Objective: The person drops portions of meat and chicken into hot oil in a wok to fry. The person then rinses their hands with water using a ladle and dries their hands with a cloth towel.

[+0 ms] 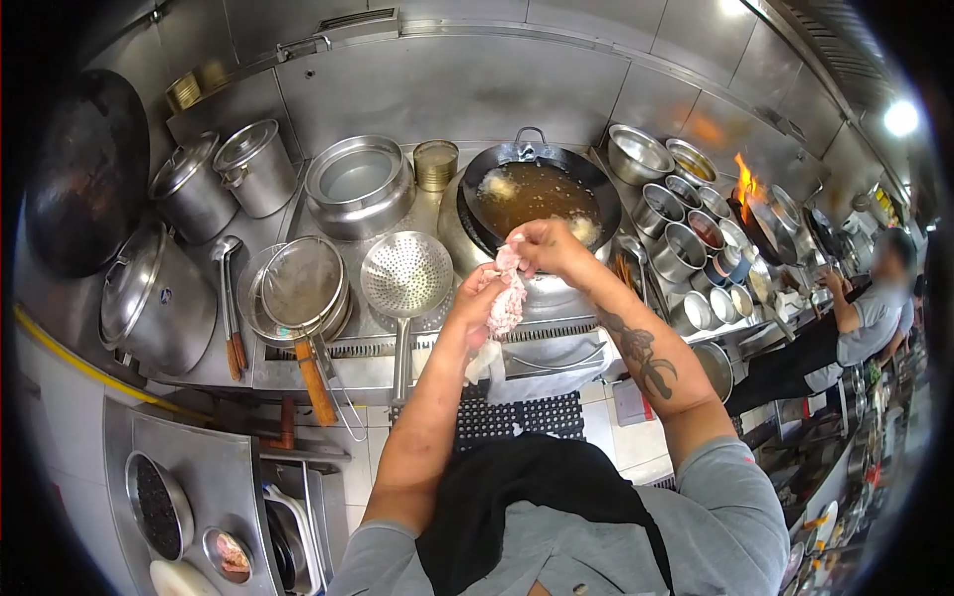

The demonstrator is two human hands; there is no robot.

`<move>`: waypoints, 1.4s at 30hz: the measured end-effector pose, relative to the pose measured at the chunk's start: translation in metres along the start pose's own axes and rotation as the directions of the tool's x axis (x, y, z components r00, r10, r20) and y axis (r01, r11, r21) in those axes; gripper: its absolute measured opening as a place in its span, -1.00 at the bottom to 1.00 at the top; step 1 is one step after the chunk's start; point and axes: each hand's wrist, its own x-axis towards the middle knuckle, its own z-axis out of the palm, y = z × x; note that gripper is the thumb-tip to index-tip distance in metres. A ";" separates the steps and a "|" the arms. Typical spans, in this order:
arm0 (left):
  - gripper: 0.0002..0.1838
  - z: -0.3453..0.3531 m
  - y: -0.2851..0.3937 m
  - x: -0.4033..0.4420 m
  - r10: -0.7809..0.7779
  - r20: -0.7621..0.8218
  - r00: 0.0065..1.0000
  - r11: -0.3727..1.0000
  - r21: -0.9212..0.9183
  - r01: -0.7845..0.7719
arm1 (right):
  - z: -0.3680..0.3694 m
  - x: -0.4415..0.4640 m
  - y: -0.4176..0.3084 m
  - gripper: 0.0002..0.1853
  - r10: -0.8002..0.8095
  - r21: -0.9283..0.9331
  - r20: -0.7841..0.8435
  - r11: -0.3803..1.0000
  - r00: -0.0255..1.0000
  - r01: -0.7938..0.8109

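My left hand (pixel 477 300) and my right hand (pixel 549 246) both grip a pale pink piece of raw meat (pixel 507 306), apparently coated. Its lower end hangs beside my left fingers, while my right fingers pinch the top. Just beyond my hands is a black wok (pixel 607 194) holding brown, bubbling oil (pixel 537 202). Pale pieces of food float at its left and lower right. To the left of my forearms, a perforated metal strainer (pixel 406 273) lies on the stove top with its handle pointing towards me.
A wire-mesh strainer (pixel 302 282) with a wooden handle rests over a pot at left. Lidded pots, a large pot (pixel 360 186) and a can (pixel 435 166) stand behind. Several metal containers (pixel 679 248) crowd the right. Farther right, flames (pixel 745 184) rise by another wok near a person (pixel 863 313).
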 end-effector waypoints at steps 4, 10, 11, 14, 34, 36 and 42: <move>-0.73 -0.010 -0.001 0.002 0.014 0.052 0.999 0.995 -0.103 -0.008 | -0.005 -0.008 -0.001 -0.79 0.055 0.266 0.080 0.961 0.995 -0.074; -0.75 -0.004 -0.008 0.011 0.118 -0.043 0.992 0.992 0.045 -0.116 | 0.010 -0.015 0.003 -0.83 0.060 0.104 0.134 0.992 0.989 -0.074; -0.77 -0.004 -0.009 0.012 0.137 -0.059 0.989 0.988 0.080 -0.132 | 0.011 -0.016 0.002 -0.83 0.022 -0.045 0.162 0.999 0.986 -0.015; -0.78 -0.008 -0.011 0.016 0.122 -0.140 0.983 0.987 0.120 -0.106 | 0.007 -0.012 0.012 -0.84 -0.019 -0.131 0.166 0.991 0.986 0.042; -0.69 -0.049 -0.004 -0.007 -0.032 -0.117 0.993 0.977 -0.211 0.007 | -0.107 0.053 0.126 -0.69 -0.079 -0.824 -0.266 0.535 0.961 -0.184; -0.67 -0.053 -0.006 -0.003 -0.040 -0.133 0.990 0.977 -0.215 0.011 | -0.106 0.049 0.110 -0.71 -0.187 -0.841 -0.273 0.523 0.944 -0.140; -0.65 -0.030 0.000 0.003 -0.028 -0.128 0.991 0.995 -0.097 0.015 | -0.036 0.009 0.004 -0.67 -0.210 -0.539 0.019 0.821 0.978 0.187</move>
